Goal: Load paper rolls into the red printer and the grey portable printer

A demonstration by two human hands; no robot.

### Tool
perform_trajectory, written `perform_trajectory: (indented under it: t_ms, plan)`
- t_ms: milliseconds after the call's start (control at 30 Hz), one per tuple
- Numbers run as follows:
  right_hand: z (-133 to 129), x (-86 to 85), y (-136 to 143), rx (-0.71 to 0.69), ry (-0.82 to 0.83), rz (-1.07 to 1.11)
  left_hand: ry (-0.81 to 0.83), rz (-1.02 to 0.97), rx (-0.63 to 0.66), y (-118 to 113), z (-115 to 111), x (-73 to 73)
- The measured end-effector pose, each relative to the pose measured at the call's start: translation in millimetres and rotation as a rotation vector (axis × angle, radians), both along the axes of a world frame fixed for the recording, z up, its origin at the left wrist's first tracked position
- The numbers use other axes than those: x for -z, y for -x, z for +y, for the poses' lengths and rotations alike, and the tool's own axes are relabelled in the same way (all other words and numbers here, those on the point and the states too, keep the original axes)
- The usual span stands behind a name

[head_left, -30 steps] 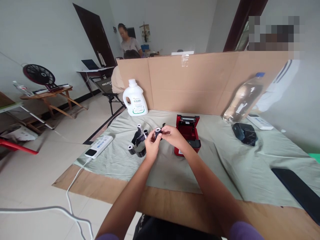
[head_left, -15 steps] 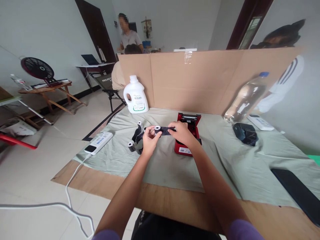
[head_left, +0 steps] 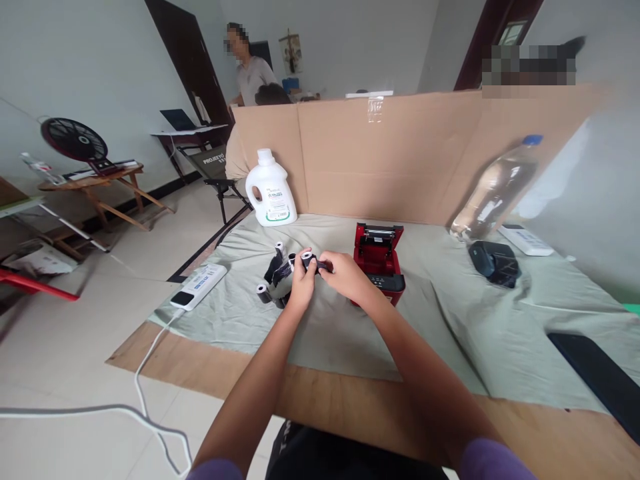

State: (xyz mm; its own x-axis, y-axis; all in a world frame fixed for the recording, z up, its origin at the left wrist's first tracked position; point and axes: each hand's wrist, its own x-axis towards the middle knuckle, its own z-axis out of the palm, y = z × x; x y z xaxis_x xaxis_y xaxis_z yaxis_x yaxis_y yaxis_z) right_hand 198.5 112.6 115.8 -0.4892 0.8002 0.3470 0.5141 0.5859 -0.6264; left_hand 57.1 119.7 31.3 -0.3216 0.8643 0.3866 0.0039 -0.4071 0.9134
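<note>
A small black roll with a white core (head_left: 308, 257) is held between the fingers of my left hand (head_left: 303, 283). My right hand (head_left: 345, 275) pinches the dark strip (head_left: 324, 266) that comes off this roll, close beside my left hand. Just right of my hands stands a red box-like device (head_left: 379, 257) with its lid up and its inside bare to view. Several similar rolls with loose dark strips lie left of my hands, one roll (head_left: 263, 292) nearest the front and another (head_left: 279, 249) farther back.
A white jug (head_left: 271, 190) and a cardboard screen (head_left: 370, 157) stand at the back. White power strip (head_left: 199, 287) on the left. At right are a large clear bottle (head_left: 493, 190), a black object (head_left: 494, 263) and a dark phone-like slab (head_left: 595, 373). A person (head_left: 253, 73) stands beyond.
My right hand has moved left, off the front of the red device, and is now closer to my left hand. Less of the strip shows between them. The person behind has shifted slightly.
</note>
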Motion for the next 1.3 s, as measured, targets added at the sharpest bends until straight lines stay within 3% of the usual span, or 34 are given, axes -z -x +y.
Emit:
perform_trajectory:
  t_ms: [133,233,600,1067,1167,1300]
  plan:
    - [2.0,-0.1,-1.8,0.014,0.052,0.042,0.089,-0.232,0.189,0.2,2.7,1.5]
    - [2.3,-1.7,-3.1,0.019,0.073,0.072,0.089,-0.266,0.256,0.9,2.1,-2.6]
    - [4.9,-0.4,-1.8,0.061,0.036,0.188,0.110,-0.161,0.263,5.2,-5.4,-14.8]
    - [14.4,-3.9,-12.2,0.226,0.084,0.269,0.162,-0.334,0.378,0.7,-14.4,-27.1]
    - [18.2,-3.3,-16.1,0.229,0.084,0.290,0.107,-0.296,0.447,1.9,-15.7,-27.9]
    - [23.3,-3.4,-21.7,0.224,0.103,0.314,0.019,-0.138,0.416,1.3,-14.8,-27.7]
